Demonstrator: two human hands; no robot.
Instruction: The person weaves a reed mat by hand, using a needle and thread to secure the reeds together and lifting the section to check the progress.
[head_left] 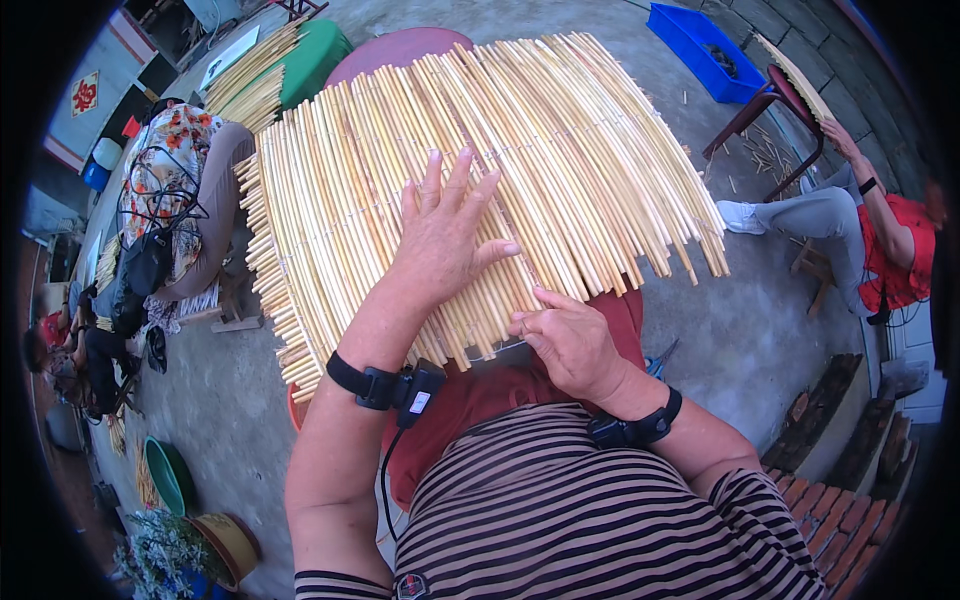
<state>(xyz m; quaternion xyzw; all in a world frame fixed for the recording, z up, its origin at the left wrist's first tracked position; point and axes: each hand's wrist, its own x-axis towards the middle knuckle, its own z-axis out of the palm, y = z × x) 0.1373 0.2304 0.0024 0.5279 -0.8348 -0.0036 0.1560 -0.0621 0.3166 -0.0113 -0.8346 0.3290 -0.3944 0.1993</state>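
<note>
A wide mat of pale yellow reed stalks (590, 170), tied side by side with thin thread, spreads in front of me over a dark red stool and my lap. My left hand (445, 225) lies on top of it near the middle, fingers spread. At the near edge my right hand (573, 340) is closed, thumb and forefinger pinched at the end of a stalk. The stalk ends there are uneven, some sticking out further than others. Whether thread is also between those fingers is too small to tell.
A blue crate (700, 50) with dark things stands far right, near a person in red (900, 250) handling another mat on a chair. On the left, another person (180, 190) bends by a green stool (318, 62). A potted plant (165, 550) and green basin (167, 475) stand lower left.
</note>
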